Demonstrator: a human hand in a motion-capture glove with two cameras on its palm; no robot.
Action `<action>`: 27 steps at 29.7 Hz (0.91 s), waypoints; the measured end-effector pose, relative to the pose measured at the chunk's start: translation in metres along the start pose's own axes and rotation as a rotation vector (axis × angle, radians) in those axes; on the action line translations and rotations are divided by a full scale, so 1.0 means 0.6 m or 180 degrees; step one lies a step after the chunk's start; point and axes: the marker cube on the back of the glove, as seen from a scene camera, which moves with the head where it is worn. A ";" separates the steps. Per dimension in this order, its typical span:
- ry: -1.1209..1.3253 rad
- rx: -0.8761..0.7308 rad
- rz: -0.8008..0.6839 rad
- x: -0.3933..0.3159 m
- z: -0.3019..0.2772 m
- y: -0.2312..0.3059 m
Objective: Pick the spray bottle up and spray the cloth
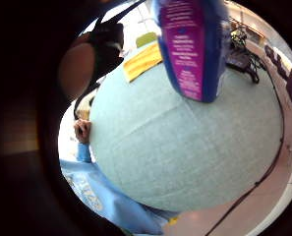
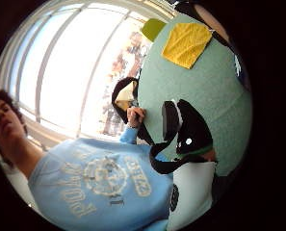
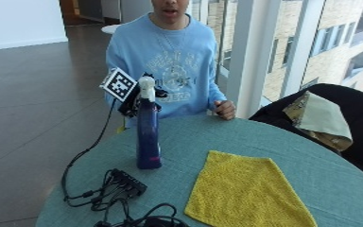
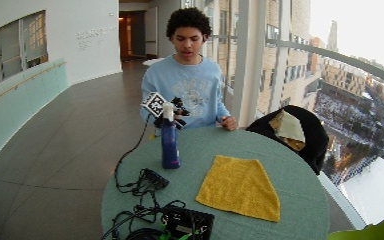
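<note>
A blue spray bottle (image 3: 148, 137) with a white head and a purple label (image 1: 192, 44) stands upright on the round teal table (image 3: 187, 137), to the person's right side. My gloved right hand (image 3: 131, 103) is at the bottle's neck just under the white head, its black fingers (image 2: 195, 130) curled round it. The yellow cloth (image 3: 244, 191) lies spread flat on the table beside the bottle, a short way off and not touching it. In the wide outside view the bottle (image 4: 170, 147) and cloth (image 4: 240, 187) sit side by side.
The person's bare left hand (image 3: 225, 109) rests in a fist at the table's far edge. A tangle of black cables and a small box (image 3: 122, 187) lies at the near edge by the bottle. A chair with a black jacket (image 3: 351, 123) stands beside the table.
</note>
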 end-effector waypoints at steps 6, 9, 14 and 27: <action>-0.0210 0.0563 0.0423 0.052 -0.031 0.017; -0.0308 0.0813 0.0468 0.077 -0.040 0.013; -0.0463 0.0649 0.0479 0.101 -0.049 0.021; -0.0463 0.0828 0.0824 0.139 -0.040 -0.107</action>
